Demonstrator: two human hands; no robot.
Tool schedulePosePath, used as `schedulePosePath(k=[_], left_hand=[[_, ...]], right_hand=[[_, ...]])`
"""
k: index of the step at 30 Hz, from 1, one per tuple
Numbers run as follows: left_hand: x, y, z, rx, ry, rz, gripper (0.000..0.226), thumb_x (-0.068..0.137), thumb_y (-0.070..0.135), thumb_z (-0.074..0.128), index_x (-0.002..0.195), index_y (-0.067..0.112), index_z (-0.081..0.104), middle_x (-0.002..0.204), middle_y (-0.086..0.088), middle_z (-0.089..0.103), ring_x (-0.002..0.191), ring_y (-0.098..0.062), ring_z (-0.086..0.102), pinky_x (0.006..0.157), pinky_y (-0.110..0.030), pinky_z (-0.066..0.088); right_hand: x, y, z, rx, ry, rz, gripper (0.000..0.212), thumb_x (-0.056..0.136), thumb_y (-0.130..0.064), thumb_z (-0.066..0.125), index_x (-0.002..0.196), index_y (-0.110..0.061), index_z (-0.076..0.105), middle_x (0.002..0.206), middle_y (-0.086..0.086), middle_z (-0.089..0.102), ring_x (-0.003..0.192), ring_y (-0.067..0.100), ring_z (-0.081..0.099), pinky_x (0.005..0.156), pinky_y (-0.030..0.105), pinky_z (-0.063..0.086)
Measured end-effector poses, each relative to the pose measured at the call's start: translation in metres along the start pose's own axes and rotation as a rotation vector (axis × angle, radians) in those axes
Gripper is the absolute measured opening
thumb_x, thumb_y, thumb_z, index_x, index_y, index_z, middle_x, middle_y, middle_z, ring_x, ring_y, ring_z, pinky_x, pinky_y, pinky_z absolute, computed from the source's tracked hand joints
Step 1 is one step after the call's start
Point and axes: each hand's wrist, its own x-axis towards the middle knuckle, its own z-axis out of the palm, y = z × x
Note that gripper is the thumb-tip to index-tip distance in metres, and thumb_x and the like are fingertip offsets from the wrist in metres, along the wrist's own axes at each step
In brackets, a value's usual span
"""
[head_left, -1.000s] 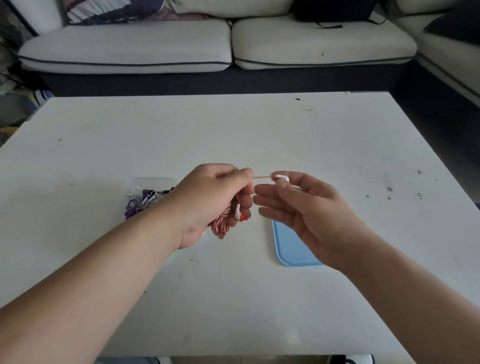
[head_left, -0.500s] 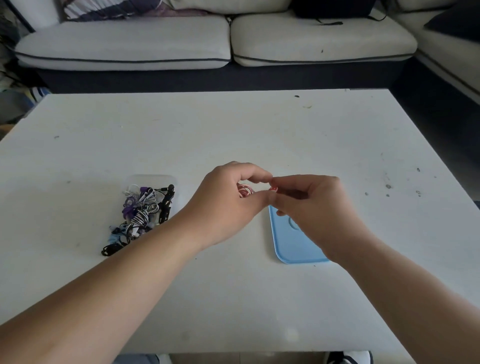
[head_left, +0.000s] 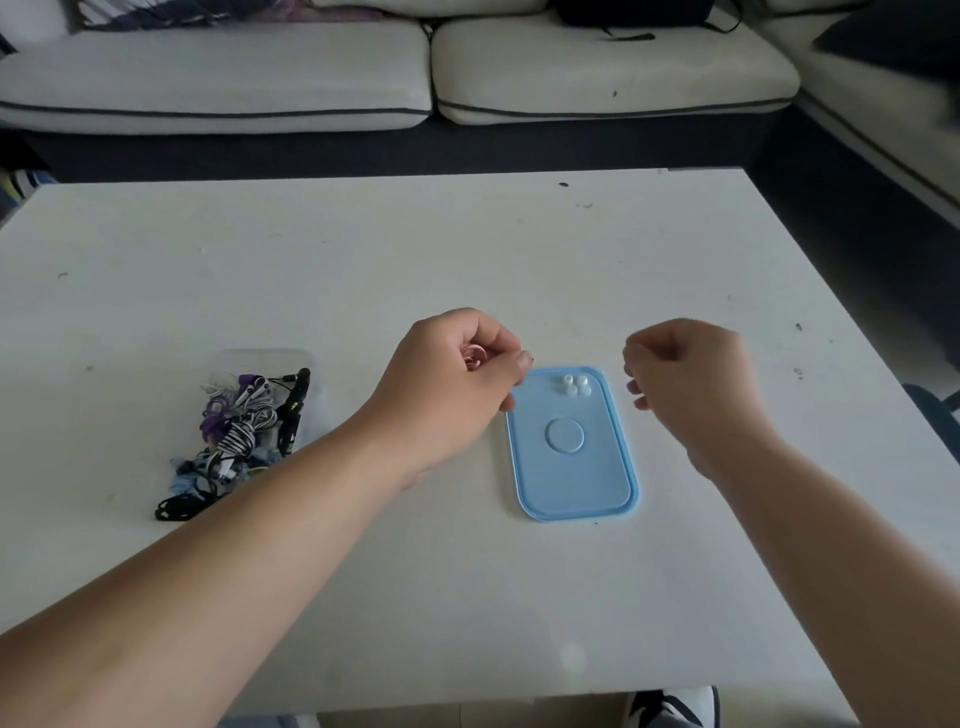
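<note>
Left hand grips the coiled earphones at ten o'clock of the lid; right hand curled, empty — a slack grip could let the coil spring, scattering the tips.

earphone pile left, blue lid centre, far tabletop free
</note>
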Motion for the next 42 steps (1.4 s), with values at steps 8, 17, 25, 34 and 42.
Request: schedulePosePath(k=[8, 17, 25, 34, 42], left_hand=[[0.001, -0.005, 0.004, 0.007, -0.006, -0.002, 0.010, 0.096, 0.010, 0.069, 0.098, 0.016, 0.077, 0.074, 0.007, 0.073, 0.058, -0.001, 0.067, 0.052, -0.007, 0.042], [0.001, -0.003, -0.002, 0.009, -0.026, -0.007, 0.008, 0.094, 0.013, 0.073, 0.095, 0.019, 0.078, 0.074, 0.004, 0.071, 0.061, -0.002, 0.069, 0.056, -0.006, 0.044], [-0.005, -0.003, -0.013, 0.002, 0.000, -0.009, 0.012, 0.096, 0.009, 0.070, 0.101, 0.014, 0.079, 0.077, 0.008, 0.074, 0.054, 0.003, 0.064, 0.051, -0.004, 0.041], [-0.015, 0.011, -0.038, -0.133, 0.050, 0.013, 0.012, 0.095, 0.013, 0.074, 0.105, 0.019, 0.077, 0.085, -0.001, 0.079, 0.059, 0.000, 0.068, 0.048, -0.008, 0.040], [-0.027, 0.013, -0.068, -0.180, 0.011, 0.055, 0.008, 0.094, 0.016, 0.074, 0.101, 0.017, 0.078, 0.082, 0.002, 0.079, 0.064, -0.005, 0.070, 0.057, -0.023, 0.048]], right_hand=[[0.016, 0.035, 0.033, -0.287, -0.150, 0.007, 0.017, 0.090, -0.019, 0.065, 0.077, -0.010, 0.070, 0.068, 0.005, 0.067, 0.059, 0.021, 0.055, 0.052, 0.024, 0.042], [0.024, 0.036, 0.042, -0.301, -0.133, -0.011, 0.010, 0.086, -0.022, 0.071, 0.077, -0.019, 0.075, 0.076, 0.004, 0.074, 0.075, 0.026, 0.069, 0.064, 0.032, 0.054], [0.019, 0.029, 0.035, -0.248, -0.103, -0.007, 0.012, 0.089, -0.015, 0.067, 0.079, -0.013, 0.074, 0.076, 0.006, 0.073, 0.072, 0.027, 0.065, 0.062, 0.030, 0.051], [-0.043, -0.052, 0.025, 0.574, -0.273, 0.140, 0.013, 0.084, 0.002, 0.079, 0.097, 0.000, 0.076, 0.085, 0.015, 0.075, 0.075, 0.024, 0.074, 0.075, 0.033, 0.062], [-0.084, -0.074, 0.040, 0.750, -0.481, 0.149, 0.023, 0.076, -0.001, 0.076, 0.098, 0.005, 0.075, 0.086, 0.017, 0.075, 0.077, 0.025, 0.074, 0.072, 0.029, 0.062]])
